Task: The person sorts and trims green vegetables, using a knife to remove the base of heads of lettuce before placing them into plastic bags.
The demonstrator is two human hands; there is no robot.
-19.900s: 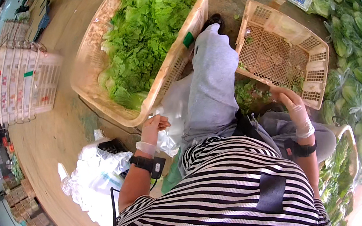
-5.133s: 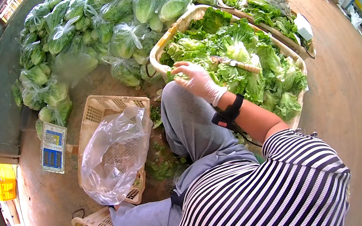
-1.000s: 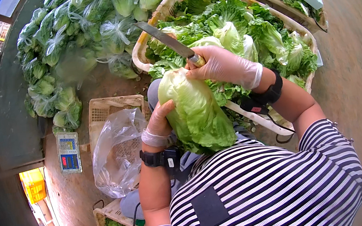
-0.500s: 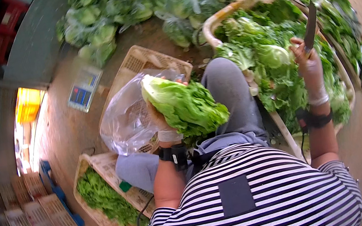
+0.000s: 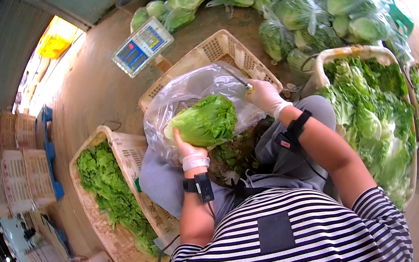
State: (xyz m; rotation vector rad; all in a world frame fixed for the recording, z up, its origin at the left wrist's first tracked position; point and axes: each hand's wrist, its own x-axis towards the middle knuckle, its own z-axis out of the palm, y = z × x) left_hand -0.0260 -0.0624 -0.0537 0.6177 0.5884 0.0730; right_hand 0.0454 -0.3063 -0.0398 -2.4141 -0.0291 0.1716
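A head of green leafy lettuce (image 5: 208,120) lies in my gloved left hand (image 5: 190,151), its pale stem end pointing left and the leaves right. My left fingers curl around its near side. Just right of and beyond the lettuce, my gloved right hand (image 5: 267,97) is closed on the handle of a knife (image 5: 235,76), with the blade slanting up and to the left. Under and behind the lettuce spreads a clear plastic bag (image 5: 161,118), draped over a beige plastic crate (image 5: 260,65).
A crate of loose leaves (image 5: 114,184) stands at my left and a large basket of lettuce (image 5: 355,50) at my right. Bagged heads (image 5: 305,9) pile up at the back. A scale with a display (image 5: 142,46) sits on the floor, far left.
My right hand has brought the knife from the right-hand basket over to the plastic bag. The lettuce has stayed in my left hand. The view has turned toward the left.
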